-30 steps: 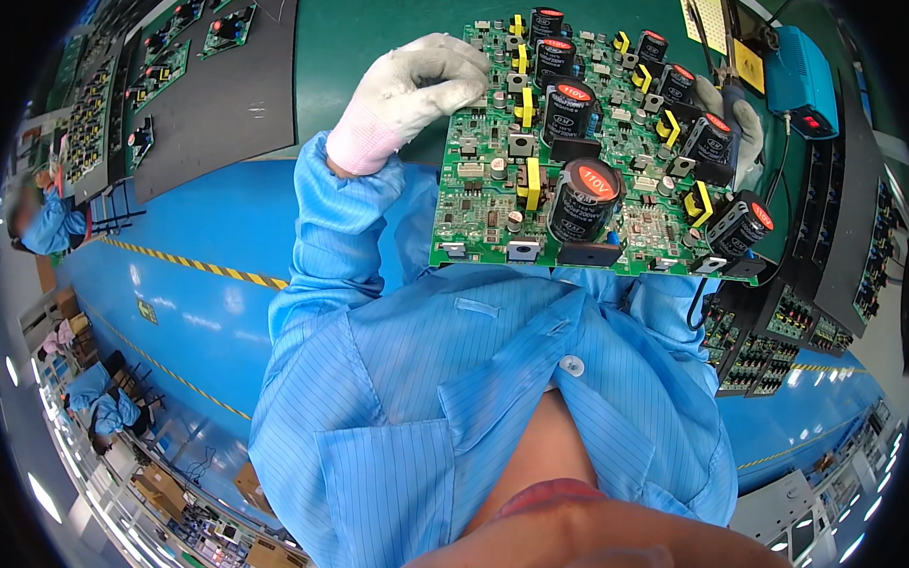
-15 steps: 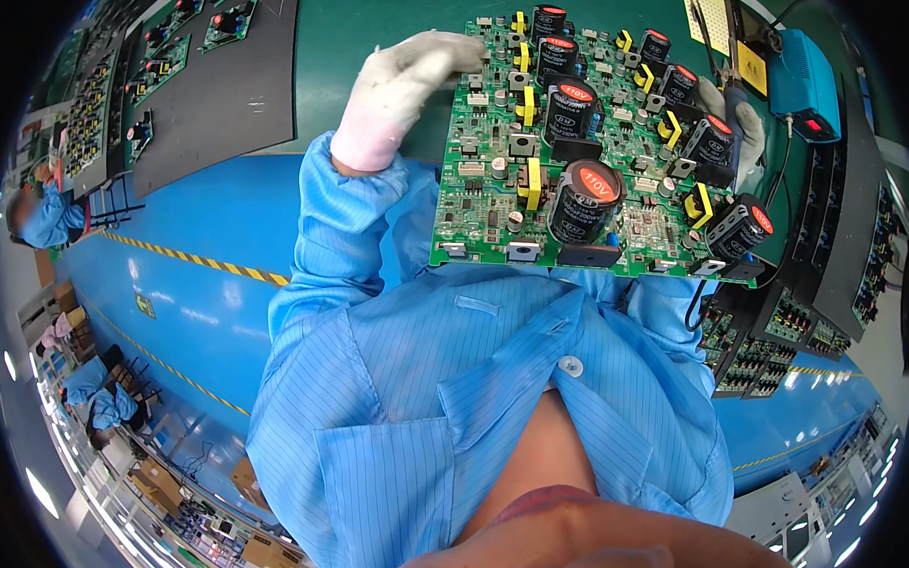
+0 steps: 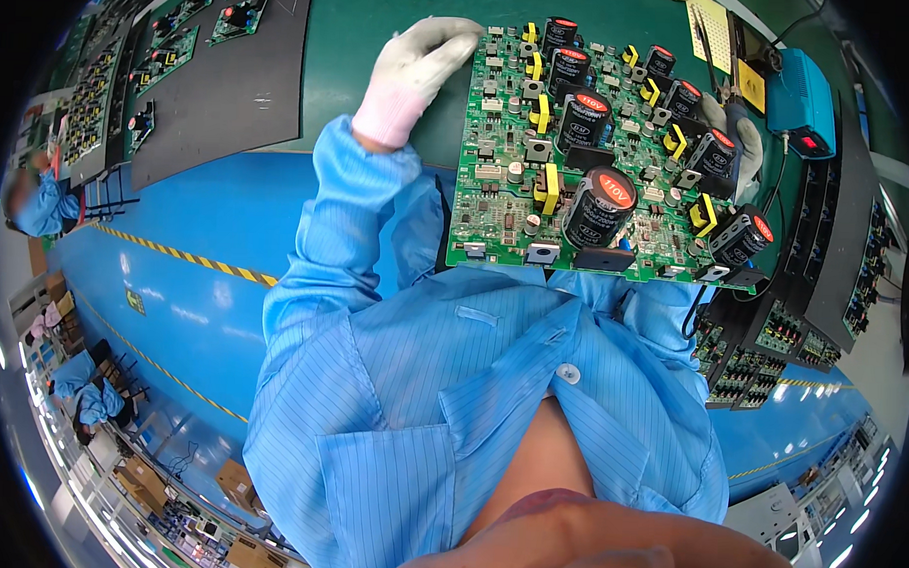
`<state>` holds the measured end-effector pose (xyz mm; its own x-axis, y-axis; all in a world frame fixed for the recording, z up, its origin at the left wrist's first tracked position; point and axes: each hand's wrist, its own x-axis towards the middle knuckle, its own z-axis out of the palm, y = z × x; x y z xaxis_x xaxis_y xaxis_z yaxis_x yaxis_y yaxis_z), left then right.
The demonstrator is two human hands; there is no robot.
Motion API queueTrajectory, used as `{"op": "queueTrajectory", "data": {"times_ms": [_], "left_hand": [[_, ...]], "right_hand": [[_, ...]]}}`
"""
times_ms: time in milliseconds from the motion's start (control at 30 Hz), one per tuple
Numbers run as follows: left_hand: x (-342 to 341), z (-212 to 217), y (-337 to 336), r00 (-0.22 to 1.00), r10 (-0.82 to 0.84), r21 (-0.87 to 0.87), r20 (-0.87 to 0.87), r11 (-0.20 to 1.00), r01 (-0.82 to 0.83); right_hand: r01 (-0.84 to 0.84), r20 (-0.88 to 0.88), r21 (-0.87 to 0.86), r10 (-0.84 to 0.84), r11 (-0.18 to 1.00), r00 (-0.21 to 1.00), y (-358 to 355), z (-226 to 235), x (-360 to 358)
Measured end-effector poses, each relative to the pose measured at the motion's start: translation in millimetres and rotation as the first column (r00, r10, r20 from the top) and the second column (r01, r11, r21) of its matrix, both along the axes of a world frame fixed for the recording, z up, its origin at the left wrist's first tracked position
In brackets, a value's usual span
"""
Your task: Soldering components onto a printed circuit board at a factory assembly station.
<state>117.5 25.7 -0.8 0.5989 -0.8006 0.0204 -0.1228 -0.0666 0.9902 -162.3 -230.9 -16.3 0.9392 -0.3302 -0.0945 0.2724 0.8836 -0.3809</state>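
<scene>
head view: fisheye, looking down the person's own front – blue striped anti-static coat (image 3: 491,385) fills the middle, chin at the lower edge
circuit board: large green circuit board (image 3: 579,158) held up in front of the chest, component side toward the camera, over the green bench mat (image 3: 383,41); its lower edge sits just above the coat collar
on the board: black cylindrical capacitors (image 3: 599,207) with red tops, yellow block parts, small grey chips and connectors
left hand: left hand (image 3: 422,68) in a white glove, pink cuff, fingers curled over the board's upper left corner – gripping that edge
right hand: right hand (image 3: 745,144) also white-gloved, mostly hidden behind the board's right side; only part of the glove shows past the capacitors, so cannot tell how the fingers are set, though it seems to support that edge
sleeves: both blue sleeves rise from the coat to the board
bench right: blue box unit (image 3: 801,101) with a small red display, near the right hand; black cable hangs below the board's right corner
bench left: dark mat (image 3: 231,86) carrying more green boards (image 3: 234,16), well apart from the held one
far left: another person in blue (image 3: 37,204) at the next bench
floor: blue floor (image 3: 175,264) with yellow-black striped tape lines
</scene>
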Motion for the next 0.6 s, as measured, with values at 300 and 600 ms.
{"op": "queueTrajectory", "data": {"times_ms": [300, 600], "left_hand": [[16, -19, -24, 0.976, -0.116, -0.026, 0.183, 0.992, 0.123], [3, -6, -14, 0.999, -0.021, 0.025, 0.043, 0.999, 0.020]], "right_hand": [[0.135, -0.126, -0.024, -0.137, 0.991, 0.983, 3, -4, 3], [0.502, -0.094, -0.411, -0.583, 0.761, 0.807, -14, -68, -13]]}}
